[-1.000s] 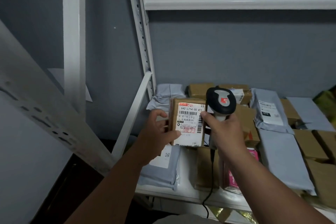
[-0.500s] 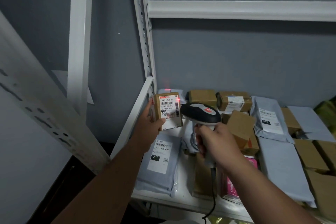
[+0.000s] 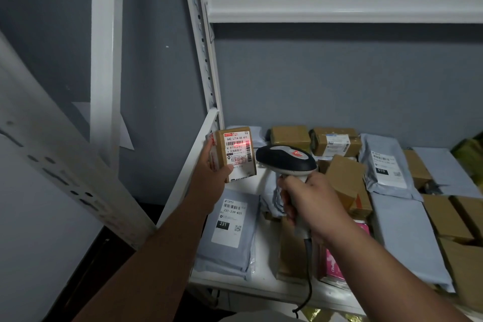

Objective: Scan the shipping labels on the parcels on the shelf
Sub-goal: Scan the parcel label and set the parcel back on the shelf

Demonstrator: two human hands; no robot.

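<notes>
My left hand point(image 3: 211, 172) grips a small brown cardboard parcel point(image 3: 236, 154) by its left side, holding it upright above the shelf's left end. Its white shipping label faces me, and a red scan line glows across the barcode. My right hand point(image 3: 311, 204) grips the handle of a black and grey barcode scanner point(image 3: 286, 161), whose head points left at the label. The scanner's cable hangs down past the shelf edge. A grey mailer marked 231 point(image 3: 230, 230) lies flat under the held parcel.
The white shelf point(image 3: 261, 287) holds several brown boxes and grey mailers, among them a labelled box point(image 3: 335, 141) at the back and a mailer marked 010 point(image 3: 386, 165). A white slotted upright point(image 3: 201, 42) and crossbeam point(image 3: 339, 12) frame the bay. A pink parcel point(image 3: 337, 266) lies near the front.
The left hand has carried the parcel away from me, up and to the left. The scanner head has tipped down to aim at the label, and the red line now lies on the barcode.
</notes>
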